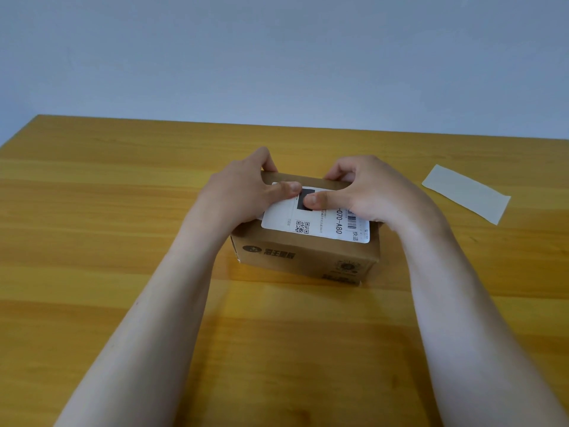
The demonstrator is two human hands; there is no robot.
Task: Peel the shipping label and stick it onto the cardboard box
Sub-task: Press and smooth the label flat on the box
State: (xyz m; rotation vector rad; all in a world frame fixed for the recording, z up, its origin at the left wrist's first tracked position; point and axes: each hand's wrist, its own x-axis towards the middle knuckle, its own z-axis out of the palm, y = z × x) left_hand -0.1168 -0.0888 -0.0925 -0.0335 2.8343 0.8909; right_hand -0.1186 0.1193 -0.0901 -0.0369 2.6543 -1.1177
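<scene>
Two hands worked the cardboard box (301, 260) at mid-desk (123, 211), head view. The shipping label (320, 223) lay on the box top, long axis left to right. A pale paper strip (466, 194), likely its backing, sat well apart to the right. Left hand (243, 186) and right hand (366, 192) each clamped the box, fingers curled over the far edge and thumbs pressing the label's far middle. Unpressed label lay toward the person and both ends, with either thumb about equally near. Fingertips were hidden behind the box; small print was unreadable.
</scene>
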